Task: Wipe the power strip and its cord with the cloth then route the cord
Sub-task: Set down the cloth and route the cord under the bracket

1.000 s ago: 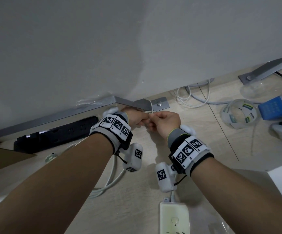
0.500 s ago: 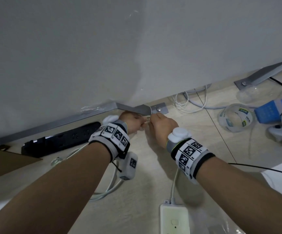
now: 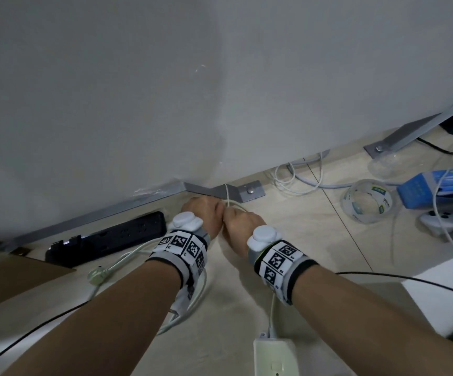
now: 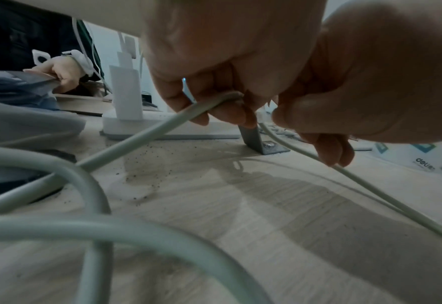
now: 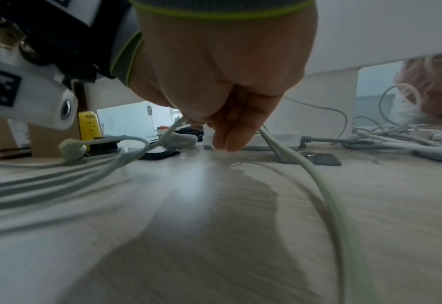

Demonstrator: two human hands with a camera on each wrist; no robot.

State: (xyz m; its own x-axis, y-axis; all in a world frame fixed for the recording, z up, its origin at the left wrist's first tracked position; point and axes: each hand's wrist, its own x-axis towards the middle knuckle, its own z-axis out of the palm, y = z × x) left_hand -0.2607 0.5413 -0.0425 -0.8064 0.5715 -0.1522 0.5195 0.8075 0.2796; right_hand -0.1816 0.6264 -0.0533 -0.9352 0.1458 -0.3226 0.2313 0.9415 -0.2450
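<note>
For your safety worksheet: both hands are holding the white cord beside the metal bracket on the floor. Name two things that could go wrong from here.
1. The cord runs over the metal bracket; pulling from the left hand or right hand could scrape its jacket.
2. Loose cord loops lie under the left arm, so a pull might tangle them or drag the white power strip.

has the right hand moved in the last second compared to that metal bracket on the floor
Yes, slightly. The right hand has shifted left and closer to the grey metal floor bracket, staying beside the left hand on the pale green cord.
</note>
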